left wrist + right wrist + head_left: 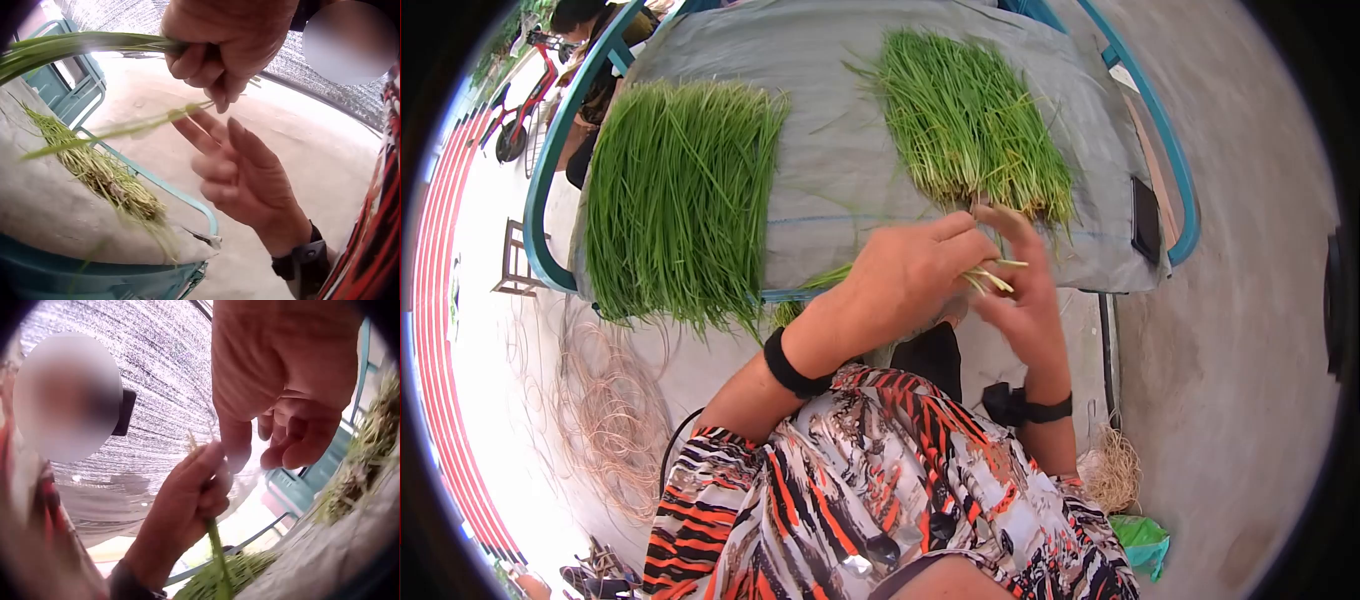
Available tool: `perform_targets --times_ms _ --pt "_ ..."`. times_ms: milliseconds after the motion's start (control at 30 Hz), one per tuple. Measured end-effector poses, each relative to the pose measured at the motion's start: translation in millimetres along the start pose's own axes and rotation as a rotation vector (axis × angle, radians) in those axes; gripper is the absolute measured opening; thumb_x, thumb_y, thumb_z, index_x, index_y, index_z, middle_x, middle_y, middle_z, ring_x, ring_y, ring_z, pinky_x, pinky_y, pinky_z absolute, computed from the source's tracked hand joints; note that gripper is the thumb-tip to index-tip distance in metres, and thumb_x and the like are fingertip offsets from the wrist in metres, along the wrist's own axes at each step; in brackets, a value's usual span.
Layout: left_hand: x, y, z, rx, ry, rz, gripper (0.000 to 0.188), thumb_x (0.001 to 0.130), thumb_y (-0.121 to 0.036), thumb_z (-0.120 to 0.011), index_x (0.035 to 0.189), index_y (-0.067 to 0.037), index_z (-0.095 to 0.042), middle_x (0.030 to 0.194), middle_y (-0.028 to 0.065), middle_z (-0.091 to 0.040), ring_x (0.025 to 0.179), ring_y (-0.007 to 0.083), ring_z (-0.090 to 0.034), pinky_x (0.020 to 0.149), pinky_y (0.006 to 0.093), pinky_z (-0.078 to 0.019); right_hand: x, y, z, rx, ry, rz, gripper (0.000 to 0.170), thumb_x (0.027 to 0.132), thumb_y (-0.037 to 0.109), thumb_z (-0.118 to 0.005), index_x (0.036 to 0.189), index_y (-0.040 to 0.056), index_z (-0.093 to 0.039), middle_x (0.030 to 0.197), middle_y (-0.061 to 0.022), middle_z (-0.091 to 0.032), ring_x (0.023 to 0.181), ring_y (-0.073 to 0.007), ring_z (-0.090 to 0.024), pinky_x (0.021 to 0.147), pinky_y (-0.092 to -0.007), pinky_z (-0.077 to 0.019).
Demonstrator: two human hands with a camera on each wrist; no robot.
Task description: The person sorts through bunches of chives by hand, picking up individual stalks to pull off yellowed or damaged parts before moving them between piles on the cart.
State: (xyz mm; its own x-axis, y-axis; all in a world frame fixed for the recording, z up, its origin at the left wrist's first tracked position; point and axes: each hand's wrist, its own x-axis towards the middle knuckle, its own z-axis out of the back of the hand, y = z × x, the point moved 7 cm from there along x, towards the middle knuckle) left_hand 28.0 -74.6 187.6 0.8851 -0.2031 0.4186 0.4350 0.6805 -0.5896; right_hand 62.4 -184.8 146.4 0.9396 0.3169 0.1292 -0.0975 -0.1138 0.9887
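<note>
My left hand grips a small bunch of green chives, whose pale stem ends stick out past the fingers in the head view. Facing it is my right hand, blurred, with the fingers bent loosely and apart. In the left wrist view a single blurred blade trails from the left fingertips past the right fingers. Beyond the hands lies a loose heap of chives, roots toward me. A neatly lined-up pile of chives is on the left.
Grey sheeting covers the table, which has teal side rails. A black phone lies at its right edge. Tangled pale strands are on the floor at left, a bundle of straw and green bag at right.
</note>
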Motion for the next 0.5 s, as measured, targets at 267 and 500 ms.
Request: perform_targets --times_ms 267,500 --pt "-4.3 61.9 39.0 -0.537 -0.404 0.339 0.014 0.094 -0.017 -0.049 0.093 -0.007 -0.059 0.083 0.0046 -0.059 0.059 0.0098 -0.046 0.048 0.0228 -0.0365 -7.1 -44.7 -15.9 0.106 0.483 -0.281 0.02 0.096 0.015 -0.048 0.108 0.0021 -0.055 0.07 0.0003 -0.055 0.059 -0.0057 -0.051 0.059 -0.0214 -0.0457" --pt "-28.7 154.3 25.2 -1.141 -0.712 0.586 0.02 0.098 -0.025 -0.044 0.101 -0.007 -0.051 0.085 0.0034 -0.062 0.064 0.0062 -0.04 0.049 0.017 -0.0317 -22.1 -99.4 1.5 0.27 0.481 -0.467 0.024 0.098 0.02 -0.044 0.108 0.0015 -0.055 0.062 0.0039 -0.044 0.053 -0.0053 -0.043 0.062 -0.0237 -0.0488"
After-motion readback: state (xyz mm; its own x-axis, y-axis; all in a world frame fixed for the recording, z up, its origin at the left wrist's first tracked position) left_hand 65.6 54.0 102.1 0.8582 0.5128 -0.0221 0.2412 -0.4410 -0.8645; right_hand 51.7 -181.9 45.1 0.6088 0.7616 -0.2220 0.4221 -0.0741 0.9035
